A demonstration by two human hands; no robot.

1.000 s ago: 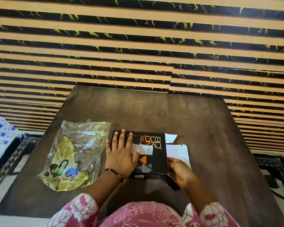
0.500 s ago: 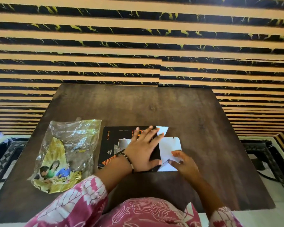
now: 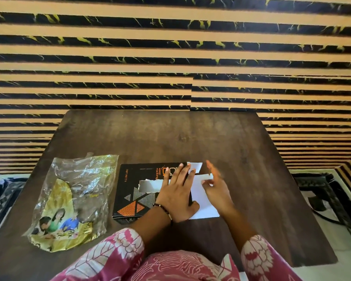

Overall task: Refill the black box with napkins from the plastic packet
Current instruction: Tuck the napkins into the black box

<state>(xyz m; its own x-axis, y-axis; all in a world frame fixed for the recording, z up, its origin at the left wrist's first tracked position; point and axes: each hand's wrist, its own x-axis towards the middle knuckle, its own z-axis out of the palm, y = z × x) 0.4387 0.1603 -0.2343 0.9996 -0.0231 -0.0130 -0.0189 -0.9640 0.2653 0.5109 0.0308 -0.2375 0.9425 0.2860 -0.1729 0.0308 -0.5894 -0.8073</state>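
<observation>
The black box (image 3: 134, 185) with orange and grey triangles lies flat on the dark wooden table (image 3: 190, 138), a torn slot showing white napkin (image 3: 150, 185) in its top. My left hand (image 3: 177, 194) presses flat on the box's right end, fingers spread. White end flaps (image 3: 201, 191) of the box stick out to the right. My right hand (image 3: 216, 186) hovers over those flaps, fingers apart and blurred, holding nothing. The crumpled yellow and clear plastic packet (image 3: 73, 201) lies left of the box, apart from it.
A striped black and tan wall (image 3: 170, 57) rises behind the table's far edge. Dark patterned furniture (image 3: 320, 191) stands at the right and a patterned frame (image 3: 2, 201) at the left of the table. My pink patterned sleeves fill the bottom.
The box has been turned so its long side runs left to right. My left hand moved to its right end. My right hand lifted off the white flap, fingers spreading.
</observation>
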